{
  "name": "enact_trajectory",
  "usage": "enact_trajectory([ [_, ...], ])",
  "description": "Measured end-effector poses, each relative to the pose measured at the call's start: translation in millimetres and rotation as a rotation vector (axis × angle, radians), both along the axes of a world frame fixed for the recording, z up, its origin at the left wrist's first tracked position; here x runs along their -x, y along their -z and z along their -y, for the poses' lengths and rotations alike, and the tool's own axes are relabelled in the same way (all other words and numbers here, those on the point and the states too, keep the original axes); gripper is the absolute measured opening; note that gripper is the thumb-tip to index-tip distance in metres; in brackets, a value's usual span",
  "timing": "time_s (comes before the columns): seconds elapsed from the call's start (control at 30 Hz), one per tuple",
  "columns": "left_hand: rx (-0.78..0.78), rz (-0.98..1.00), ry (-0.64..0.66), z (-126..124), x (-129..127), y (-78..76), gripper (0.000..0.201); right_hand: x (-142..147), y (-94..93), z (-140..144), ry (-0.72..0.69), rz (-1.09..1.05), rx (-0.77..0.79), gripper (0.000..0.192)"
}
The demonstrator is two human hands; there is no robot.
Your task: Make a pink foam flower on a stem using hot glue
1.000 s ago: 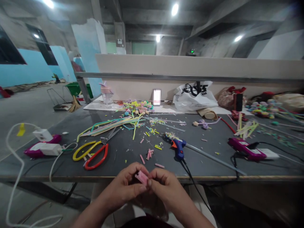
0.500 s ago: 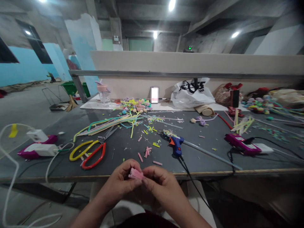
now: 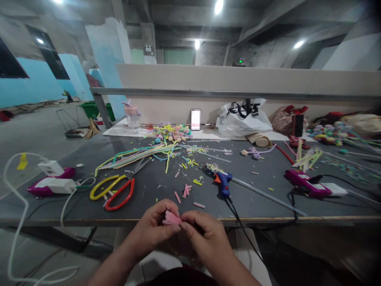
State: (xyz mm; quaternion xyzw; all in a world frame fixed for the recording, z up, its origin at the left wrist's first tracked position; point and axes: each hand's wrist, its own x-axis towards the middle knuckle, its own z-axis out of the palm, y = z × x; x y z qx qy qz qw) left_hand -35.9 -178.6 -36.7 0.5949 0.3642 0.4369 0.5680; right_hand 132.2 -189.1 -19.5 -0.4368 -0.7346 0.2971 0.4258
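A small bundle of pink fuzzy pipe cleaner pieces [image 3: 171, 218] is held between my two hands, just off the table's front edge. My left hand [image 3: 159, 224] closes around the bundle, thumb below and index finger above. The fingertips of my right hand [image 3: 202, 230] pinch its right end. On the table beyond lie cut pink pieces [image 3: 186, 191]. A blue glue gun [image 3: 223, 184] with a long clear glue stick lies to the right. Scissors [image 3: 120, 192] with yellow and red handles rest to the left.
Long pastel pipe cleaners [image 3: 139, 155] and a heap of small pompom flowers [image 3: 172, 132] lie farther back. A phone [image 3: 195, 120] leans at the back beside a white plastic bag [image 3: 242, 119]. Purple power strips [image 3: 306, 183] with cables sit on both sides.
The view has shifted slightly, moving everything a little to the right. Both hands keep hold of the pink bundle, whose left end looks slightly more fanned out.
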Motion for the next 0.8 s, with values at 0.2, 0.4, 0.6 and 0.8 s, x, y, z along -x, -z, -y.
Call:
enact_trajectory([
  [0.2, -0.103, -0.006, -0.089, 1, -7, 3.9, 0.016, 2, 0.9, -2, -0.008, 0.016, 0.021, 0.013],
  [0.4, -0.062, 0.004, -0.089, 2, -9, -5.2, 0.017, 1, 0.7, -8, -0.007, -0.184, 0.349, 0.013],
  [0.6, 0.002, 0.042, 0.009, 2, -5, -17.8, 0.027, 1, 1.1, -12, -0.134, -0.579, 0.786, 0.029],
  [0.8, -0.107, -0.072, -0.064, 1, -4, -14.5, 0.013, 1, 3.7, -10, -0.245, -0.848, 0.892, 0.026],
])
